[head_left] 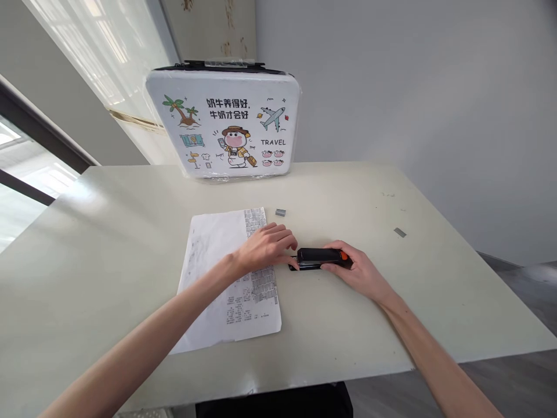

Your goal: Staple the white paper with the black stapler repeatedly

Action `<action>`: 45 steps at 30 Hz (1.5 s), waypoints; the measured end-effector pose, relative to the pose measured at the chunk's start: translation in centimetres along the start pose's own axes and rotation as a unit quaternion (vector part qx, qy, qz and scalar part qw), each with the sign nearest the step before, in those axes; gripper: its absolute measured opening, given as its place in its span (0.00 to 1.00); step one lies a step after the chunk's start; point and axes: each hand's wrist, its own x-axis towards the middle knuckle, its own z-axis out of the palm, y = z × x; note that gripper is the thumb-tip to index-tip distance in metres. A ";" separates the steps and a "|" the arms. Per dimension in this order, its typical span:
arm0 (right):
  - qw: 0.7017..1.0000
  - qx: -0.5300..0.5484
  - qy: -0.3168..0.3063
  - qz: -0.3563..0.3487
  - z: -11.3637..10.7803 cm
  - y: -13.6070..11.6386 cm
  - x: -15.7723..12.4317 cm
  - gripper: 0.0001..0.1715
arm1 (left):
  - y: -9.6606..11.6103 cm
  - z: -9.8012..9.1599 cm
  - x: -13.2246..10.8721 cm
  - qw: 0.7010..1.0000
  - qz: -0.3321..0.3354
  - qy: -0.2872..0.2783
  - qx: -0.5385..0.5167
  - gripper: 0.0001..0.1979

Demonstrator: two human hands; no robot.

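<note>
A black stapler with an orange part at its rear lies lengthwise on the table, its front end pointing left. My right hand is closed around its rear half, thumb on the near side and fingers on the far side. My left hand is at the stapler's front end, above the right edge of the paper sheets. Its thumb reaches the stapler's nose, while the bent index finger stays apart from the thumb. Printed text and grey patterned patches show on the paper, partly hidden by the left hand and forearm.
A white case with cartoon prints and clear wrapping stands at the back of the pale table. One small grey staple strip lies beyond the left hand, and another small grey piece lies to the right. A grey wall rises behind.
</note>
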 end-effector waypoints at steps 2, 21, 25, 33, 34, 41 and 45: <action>1.000 0.004 -0.005 0.002 0.0 -0.2 -0.1 0.20 | 0.9 -1.1 -1.3 1.000 -0.027 0.003 0.012 0.23; 0.988 0.007 -0.144 -0.060 1.7 -1.0 -5.7 0.12 | 17.7 -4.9 -16.1 0.977 -0.168 -0.120 0.054 0.45; 0.988 0.007 -0.142 -0.064 1.9 -1.3 -6.8 0.12 | 19.3 -4.5 -16.6 0.980 -0.159 -0.108 0.049 0.35; 0.990 -0.031 -0.137 -0.025 1.9 -2.6 -7.4 0.15 | 20.2 -2.5 -14.8 0.981 -0.171 -0.070 0.066 0.46; 0.989 -0.041 -0.138 -0.018 1.7 -2.7 -7.4 0.16 | 20.2 -2.2 -14.4 0.980 -0.171 -0.071 0.068 0.47; 0.984 -0.064 -0.167 -0.022 0.5 -3.7 -6.9 0.25 | 20.1 -1.4 -13.6 0.980 -0.168 -0.081 0.073 0.50; 0.986 -0.072 -0.152 -0.010 0.9 -4.9 -6.5 0.26 | 20.1 -1.4 -13.7 0.979 -0.176 -0.073 0.078 0.48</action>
